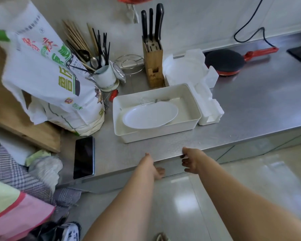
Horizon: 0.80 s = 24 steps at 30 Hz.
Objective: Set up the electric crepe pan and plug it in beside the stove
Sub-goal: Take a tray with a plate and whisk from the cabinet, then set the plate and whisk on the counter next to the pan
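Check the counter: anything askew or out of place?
The phone lies at the counter front, its lower corner at the edge. Foam packing sits loose beside the white tray. The crepe pan lies flat, cord attached.

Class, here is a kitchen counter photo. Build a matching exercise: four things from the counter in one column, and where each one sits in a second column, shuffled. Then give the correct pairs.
Things
1. whisk
2. phone
3. crepe pan
4. knives

Places
A. flat on the counter near its front edge, beside the flour bag
B. in the wooden block by the wall
C. inside the white tray, behind the plate
D. far right of the counter, black cord running up the wall

Pairs: 1-C, 2-A, 3-D, 4-B
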Each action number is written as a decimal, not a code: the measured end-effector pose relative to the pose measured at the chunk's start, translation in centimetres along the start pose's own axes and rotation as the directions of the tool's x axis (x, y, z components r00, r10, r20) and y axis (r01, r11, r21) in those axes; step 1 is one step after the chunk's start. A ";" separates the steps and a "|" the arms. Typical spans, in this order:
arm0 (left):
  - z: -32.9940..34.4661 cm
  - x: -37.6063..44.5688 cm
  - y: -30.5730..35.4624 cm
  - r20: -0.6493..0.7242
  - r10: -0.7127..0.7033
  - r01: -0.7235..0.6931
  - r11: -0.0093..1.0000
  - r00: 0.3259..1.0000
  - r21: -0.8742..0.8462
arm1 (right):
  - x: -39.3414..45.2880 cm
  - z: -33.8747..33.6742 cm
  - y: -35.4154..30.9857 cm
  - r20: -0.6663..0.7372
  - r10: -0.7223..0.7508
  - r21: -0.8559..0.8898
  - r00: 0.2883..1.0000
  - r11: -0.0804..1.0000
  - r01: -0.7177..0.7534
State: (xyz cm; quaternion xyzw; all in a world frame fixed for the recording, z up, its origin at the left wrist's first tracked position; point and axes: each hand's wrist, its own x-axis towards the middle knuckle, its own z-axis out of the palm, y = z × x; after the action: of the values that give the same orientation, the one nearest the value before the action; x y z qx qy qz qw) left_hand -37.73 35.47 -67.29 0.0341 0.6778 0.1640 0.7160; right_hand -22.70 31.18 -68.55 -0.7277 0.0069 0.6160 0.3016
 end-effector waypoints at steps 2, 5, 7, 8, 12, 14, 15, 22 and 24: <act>-0.9 -1.9 1.3 -0.008 -0.052 0.053 0.986 0.999 0.157 | -2.4 -0.3 -1.2 -0.007 0.026 -0.149 1.000 0.988 -0.027; -2.7 -5.2 3.1 0.027 0.032 -0.039 0.937 0.999 0.347 | -5.5 -0.6 -3.3 0.060 0.027 -0.268 0.998 0.963 -0.010; -3.4 -6.9 5.0 0.053 0.089 -0.103 0.889 0.995 0.446 | -7.5 -0.7 -5.0 0.119 0.014 -0.362 0.993 0.932 0.030; -3.6 -8.2 6.1 0.071 0.106 -0.127 0.874 0.992 0.468 | -8.5 -0.6 -6.2 0.165 -0.011 -0.372 0.986 0.925 0.073; -3.5 -11.6 10.0 0.101 0.241 -0.261 0.877 0.965 0.403 | -11.1 0.1 -11.0 0.291 -0.169 -0.216 0.942 0.947 0.237; -3.3 -11.6 11.2 0.044 0.350 -0.345 0.883 0.936 0.318 | -11.1 0.5 -12.9 0.244 -0.274 -0.133 0.930 0.941 0.312; -3.1 -11.3 11.7 0.004 0.404 -0.389 0.878 0.915 0.280 | -10.8 0.8 -13.5 0.207 -0.323 -0.125 0.924 0.928 0.352; -1.5 -7.0 13.9 -0.159 0.586 -0.488 0.772 0.795 0.407 | -5.4 2.5 -18.3 0.134 -0.570 -0.417 0.811 0.710 0.567; -0.6 -5.8 14.3 -0.202 0.599 -0.472 0.761 0.775 0.446 | -4.0 2.7 -19.4 0.141 -0.595 -0.513 0.791 0.640 0.572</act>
State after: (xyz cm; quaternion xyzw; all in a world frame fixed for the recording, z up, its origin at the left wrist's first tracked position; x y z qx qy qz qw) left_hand -41.17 47.23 -57.93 0.3354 0.7674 0.2371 0.4923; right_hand -18.65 46.81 -56.71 -0.7568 -0.3921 0.4473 0.2708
